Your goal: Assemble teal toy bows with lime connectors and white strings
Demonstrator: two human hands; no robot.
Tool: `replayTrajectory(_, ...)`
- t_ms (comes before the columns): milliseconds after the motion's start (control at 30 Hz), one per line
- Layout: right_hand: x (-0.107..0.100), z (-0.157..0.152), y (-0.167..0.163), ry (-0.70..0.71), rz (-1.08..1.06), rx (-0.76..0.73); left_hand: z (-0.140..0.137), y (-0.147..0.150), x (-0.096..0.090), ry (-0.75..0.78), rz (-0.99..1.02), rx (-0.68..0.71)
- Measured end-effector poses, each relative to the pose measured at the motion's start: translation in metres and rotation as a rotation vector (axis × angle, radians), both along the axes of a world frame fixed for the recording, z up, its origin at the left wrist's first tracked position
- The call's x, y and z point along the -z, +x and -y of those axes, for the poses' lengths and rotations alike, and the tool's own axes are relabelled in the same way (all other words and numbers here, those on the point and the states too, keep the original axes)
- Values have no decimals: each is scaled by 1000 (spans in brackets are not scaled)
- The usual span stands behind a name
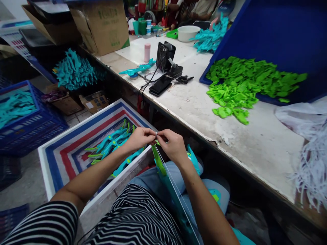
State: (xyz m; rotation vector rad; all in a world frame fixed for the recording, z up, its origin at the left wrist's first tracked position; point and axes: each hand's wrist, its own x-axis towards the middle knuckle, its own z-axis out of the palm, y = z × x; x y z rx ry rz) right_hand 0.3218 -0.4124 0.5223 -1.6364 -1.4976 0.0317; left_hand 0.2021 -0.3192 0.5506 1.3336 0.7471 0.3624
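My left hand and my right hand meet fingertip to fingertip above my lap. Pinched between them is a small white bit of string; its exact shape is hard to make out. Just below the fingers is the green tip of a teal toy bow, which slants down across my lap. Thin white strings run along its length, partly behind my right forearm. More teal and green pieces rest by my legs.
At my left stands a striped-lined bin with several teal bows inside. The worktable holds a phone, a small fan, pliers and green parts spilling from a blue bin. White strings hang at the right.
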Motion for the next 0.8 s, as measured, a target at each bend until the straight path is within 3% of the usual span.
replayTrajectory(100,-3,0,2,-28,39,34,2,2,0,149,-62,8)
replayTrajectory(267,8,3,5,0,-259,35,-1,2,5,433,-159,15)
replayTrajectory(367,17,6,5,-11,-345,4,-2,-1,6,511,-200,84)
replayTrajectory(567,26,14,-6,57,-68,-31,0,-9,11,653,-223,160)
replayTrajectory(800,39,12,-14,44,196,75,7,-18,21,850,-372,113)
